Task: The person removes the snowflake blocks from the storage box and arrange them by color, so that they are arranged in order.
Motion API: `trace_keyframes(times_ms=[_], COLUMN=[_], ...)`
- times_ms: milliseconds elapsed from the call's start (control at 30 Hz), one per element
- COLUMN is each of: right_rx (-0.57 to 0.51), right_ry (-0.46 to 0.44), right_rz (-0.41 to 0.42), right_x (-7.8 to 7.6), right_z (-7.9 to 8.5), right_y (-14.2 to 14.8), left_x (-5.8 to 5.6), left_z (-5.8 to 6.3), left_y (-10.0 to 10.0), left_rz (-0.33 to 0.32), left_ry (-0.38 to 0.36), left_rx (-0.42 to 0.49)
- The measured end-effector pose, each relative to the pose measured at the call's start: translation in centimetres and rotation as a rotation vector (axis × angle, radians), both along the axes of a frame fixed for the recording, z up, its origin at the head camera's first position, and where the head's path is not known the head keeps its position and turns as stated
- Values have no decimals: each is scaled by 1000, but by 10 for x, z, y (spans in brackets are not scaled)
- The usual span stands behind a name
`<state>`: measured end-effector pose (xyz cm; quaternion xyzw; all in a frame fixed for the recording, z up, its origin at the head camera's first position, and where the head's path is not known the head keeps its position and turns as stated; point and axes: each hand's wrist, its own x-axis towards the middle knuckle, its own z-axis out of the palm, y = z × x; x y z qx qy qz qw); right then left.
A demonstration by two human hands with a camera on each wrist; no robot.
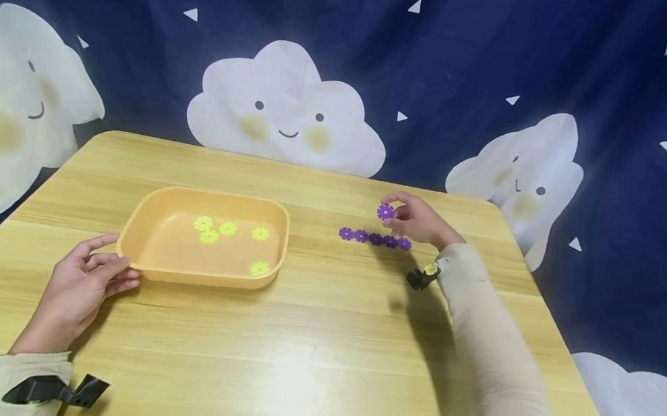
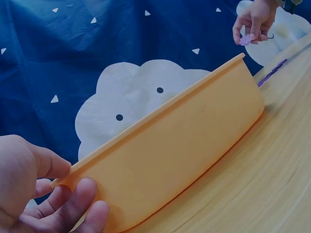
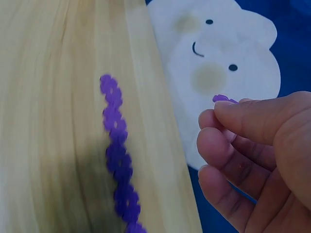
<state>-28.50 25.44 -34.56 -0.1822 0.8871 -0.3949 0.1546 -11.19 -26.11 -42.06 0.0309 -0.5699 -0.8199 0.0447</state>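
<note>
A purple snowflake-shaped plastic disc (image 1: 385, 211) is pinched between the thumb and fingers of my right hand (image 1: 420, 220), held above the table. Just below it lies a row of several purple discs (image 1: 361, 236), running left to right; the right wrist view shows the same row (image 3: 116, 124) beside the hand (image 3: 252, 145). My left hand (image 1: 81, 283) grips the near left corner of an orange plastic tray (image 1: 198, 278), thumb on the rim and fingers against the outer wall. Inside the tray lie several yellow discs (image 1: 208, 236), some of them touching; the left wrist view hides them behind the tray wall (image 2: 170, 145).
The wooden table (image 1: 200, 370) extends around the tray and the row, its back edge near a dark blue curtain (image 1: 447, 57) printed with white clouds (image 1: 290, 95). Black wrist mounts (image 1: 54, 390) sit on both sleeves.
</note>
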Motion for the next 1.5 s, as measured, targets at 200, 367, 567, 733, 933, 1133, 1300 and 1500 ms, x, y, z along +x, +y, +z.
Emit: trace_keyframes(times_ms=[200,367,567,733,933,1133,1300,1500], right_rx=[-20,-28,-17,-16,-16,-17,-10,32], right_ry=[18,7,7,-55,-31,-32,-44,-53], right_rz=[-40,-72,-111,-130,-160,-175,-203,-223], right_x=[4,7,12,17,16,14,16,17], right_z=[-11,-19,-26,-37,-44,-45,-46,-49], right_y=[21,36,46,50,57,66,69,71], left_x=[0,-1,-1,5,3,-1,-1,-1], left_z=[2,2,2,-1,-1,0,0,1], left_y=[0,0,0,-2,-1,-2,-3,-1], left_rz=[4,0,6,13,10,3,3,8], left_ry=[-15,-21,-32,-54,-30,-16,-23,-40], left_rx=[-10,-11,-36,-65,-68,-79,-80,-69])
